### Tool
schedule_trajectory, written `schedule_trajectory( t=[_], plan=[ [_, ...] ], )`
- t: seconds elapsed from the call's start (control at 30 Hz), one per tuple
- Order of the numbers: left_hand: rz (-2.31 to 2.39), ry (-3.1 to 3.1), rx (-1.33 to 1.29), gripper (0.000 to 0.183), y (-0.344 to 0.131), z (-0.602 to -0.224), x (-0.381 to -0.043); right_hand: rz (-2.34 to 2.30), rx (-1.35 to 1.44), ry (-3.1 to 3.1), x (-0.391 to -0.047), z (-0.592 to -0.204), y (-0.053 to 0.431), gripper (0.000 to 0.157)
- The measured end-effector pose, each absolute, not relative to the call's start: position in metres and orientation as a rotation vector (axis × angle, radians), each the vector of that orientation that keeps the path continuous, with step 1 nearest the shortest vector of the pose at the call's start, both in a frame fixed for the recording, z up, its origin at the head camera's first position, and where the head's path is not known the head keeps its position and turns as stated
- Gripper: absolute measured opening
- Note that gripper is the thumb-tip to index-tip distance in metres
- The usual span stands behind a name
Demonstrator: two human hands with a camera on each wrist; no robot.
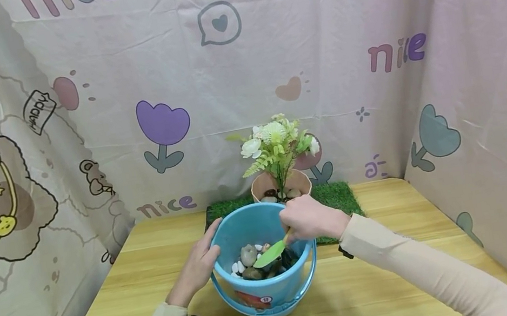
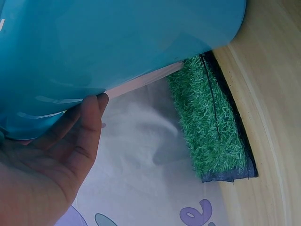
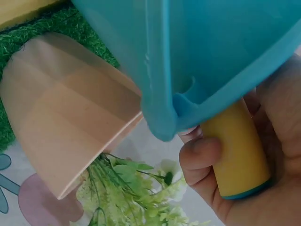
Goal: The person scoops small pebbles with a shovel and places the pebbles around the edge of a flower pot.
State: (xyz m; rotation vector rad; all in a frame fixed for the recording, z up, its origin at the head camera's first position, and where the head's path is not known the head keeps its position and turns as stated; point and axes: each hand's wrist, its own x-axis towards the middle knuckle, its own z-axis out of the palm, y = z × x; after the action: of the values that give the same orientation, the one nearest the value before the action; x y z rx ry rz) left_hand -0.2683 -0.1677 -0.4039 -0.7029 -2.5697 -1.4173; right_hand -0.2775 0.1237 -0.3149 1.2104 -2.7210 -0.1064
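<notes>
A blue bucket point(image 1: 256, 209) stands upright on the table, with pebbles point(image 1: 248, 255) of white, grey, brown and black at its bottom. My left hand point(image 1: 197, 262) grips the bucket's left rim; the left wrist view shows its fingers point(image 2: 89, 129) against the outer wall. In my right hand point(image 1: 309, 218), at the bucket's right rim, is a small garden trowel point(image 1: 270, 254). Its green blade tilts down over the pebbles. The right wrist view shows the trowel's yellow handle point(image 3: 237, 150) held in curled fingers, while the bucket wall hides the blade there.
Behind the bucket, a pale pink flowerpot point(image 1: 303, 179) with stones and white artificial flowers point(image 1: 275, 135) stands on a green turf mat point(image 1: 338, 200). The bucket's handle point(image 1: 314, 274) hangs down in front. A printed curtain point(image 1: 226, 74) encloses the wooden table point(image 1: 163, 242).
</notes>
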Motion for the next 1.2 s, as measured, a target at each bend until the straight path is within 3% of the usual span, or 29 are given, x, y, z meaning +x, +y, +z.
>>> schedule_trajectory(
  t=[0.57, 1.0, 1.2],
  plan=[
    [-1.381, -2.568, -0.7, 0.063, -0.167, -0.403, -0.27, -0.041, 1.201, -2.674, -0.279, -0.322, 0.123, 0.056],
    [-1.383, -2.568, -0.705, 0.063, -0.168, -0.404, -0.269, -0.009, 1.159, -2.61, -0.284, -0.33, 0.119, 0.026],
    [-1.378, -2.57, -0.691, 0.063, -0.168, -0.405, -0.269, 0.01, 1.102, -2.678, -0.28, -0.325, 0.115, 0.054]
  ],
)
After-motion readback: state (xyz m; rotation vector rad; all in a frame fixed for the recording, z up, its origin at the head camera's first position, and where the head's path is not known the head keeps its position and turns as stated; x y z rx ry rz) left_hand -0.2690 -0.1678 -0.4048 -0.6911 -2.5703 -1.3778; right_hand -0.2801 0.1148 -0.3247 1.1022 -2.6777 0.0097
